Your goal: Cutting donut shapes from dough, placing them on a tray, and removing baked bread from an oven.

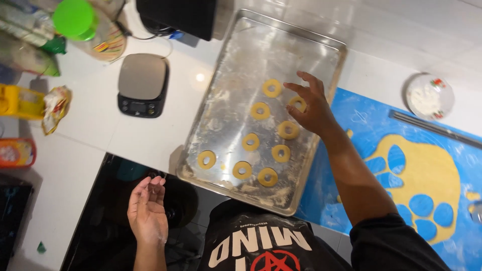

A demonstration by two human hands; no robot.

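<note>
A floured metal baking tray (236, 75) fills the counter's middle, with a blue mat (371, 125) at its three o'clock bearing a rolled dough sheet (432, 175) cut full of round holes. The step looks like laying dough rings (251, 142) on the tray: the right hand (314, 108), fingers spread, sets a ring (297, 103) at the tray's two o'clock edge, touching it lightly. The left hand (148, 213) hangs open and empty at seven o'clock; the next move calls for free space near the tray's twelve o'clock end

The person wears a black top with large white block lettering and a red circled emblem across the chest. Its right sleeve is black and ends above the elbow. Both forearms are bare, with no watch, rings or gloves.
</note>
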